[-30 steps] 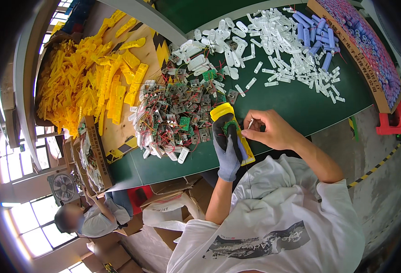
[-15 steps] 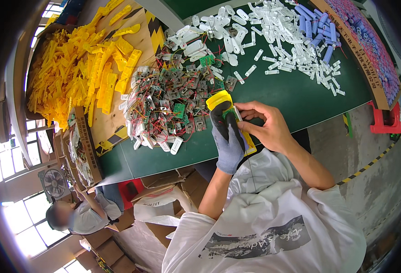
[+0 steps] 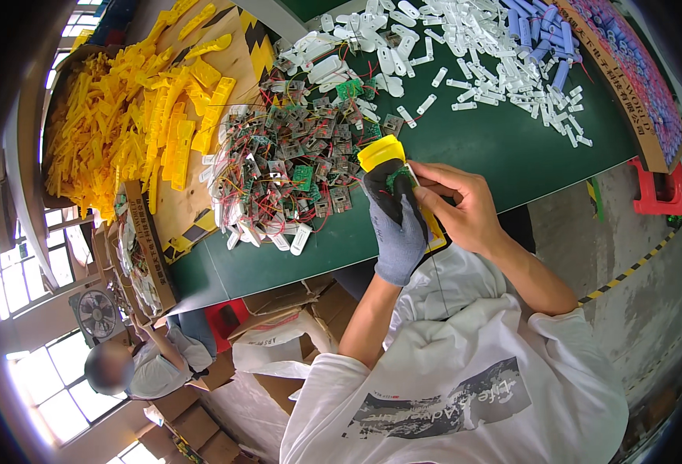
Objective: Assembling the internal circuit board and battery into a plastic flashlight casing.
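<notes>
My left hand (image 3: 400, 236), in a grey glove with dark fingers, is closed around a long yellow plastic casing (image 3: 382, 153) above the table's front edge. A green circuit board (image 3: 400, 179) shows in the casing beside the gloved fingers. My bare right hand (image 3: 468, 209) is closed, its thumb and fingertips pressed together at the casing's right side. A thin white edge shows by those fingertips; what they pinch is mostly hidden. Left of the casing lies a heap of small circuit boards with red wires (image 3: 302, 162).
Yellow plastic casings (image 3: 101, 131) are piled at the left. White plastic parts (image 3: 503, 69) spread over the far side of the green table (image 3: 503, 166), near purple cylindrical cells (image 3: 538, 35). A cardboard box of cells (image 3: 627, 97) stands far right. Another person (image 3: 155, 359) sits lower left.
Both hands and the casing have shifted slightly right in the picture. The right fingertips have moved a little along the casing's side toward its far end. The left grip stays the same.
</notes>
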### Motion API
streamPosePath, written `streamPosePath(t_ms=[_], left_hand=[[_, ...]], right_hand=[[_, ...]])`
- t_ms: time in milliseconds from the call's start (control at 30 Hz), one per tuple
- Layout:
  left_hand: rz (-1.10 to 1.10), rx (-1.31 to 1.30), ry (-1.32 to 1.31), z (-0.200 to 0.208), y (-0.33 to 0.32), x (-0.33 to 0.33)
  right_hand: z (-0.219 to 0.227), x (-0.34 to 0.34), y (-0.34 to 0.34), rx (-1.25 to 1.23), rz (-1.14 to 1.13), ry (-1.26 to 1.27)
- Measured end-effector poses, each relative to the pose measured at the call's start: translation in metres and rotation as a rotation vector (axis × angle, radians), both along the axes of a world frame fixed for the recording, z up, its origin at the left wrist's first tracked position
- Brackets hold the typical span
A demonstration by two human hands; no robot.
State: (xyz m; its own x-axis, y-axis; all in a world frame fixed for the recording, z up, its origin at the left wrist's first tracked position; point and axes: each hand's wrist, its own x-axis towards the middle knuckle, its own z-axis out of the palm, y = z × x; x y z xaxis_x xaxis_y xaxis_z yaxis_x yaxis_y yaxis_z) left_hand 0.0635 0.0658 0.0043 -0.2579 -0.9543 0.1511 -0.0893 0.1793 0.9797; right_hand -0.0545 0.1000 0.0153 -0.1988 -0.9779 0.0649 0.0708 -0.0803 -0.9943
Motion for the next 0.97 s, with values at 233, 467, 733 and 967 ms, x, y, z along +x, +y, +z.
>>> streamPosePath(t_ms=[233, 467, 733, 967], left_hand=[[-0.044, 0.039, 0.066, -0.005, -0.002, 0.001], [-0.086, 0.012, 0.023, 0.003, 0.001, 0.005], [-0.140, -0.064, -0.066, 0.006, -0.010, 0.003], [0.026, -0.106, -0.036, 0.076, -0.072, -0.052]], right_hand=[[-0.001, 0.000, 0.003, -0.048, -0.042, 0.051], [-0.012, -0.005, 0.005, -0.210, -0.025, 0.316], [-0.009, -0.010, 0.005, -0.266, -0.064, 0.528], [0.002, -0.030, -0.005, -0.218, -0.109, 0.074]])
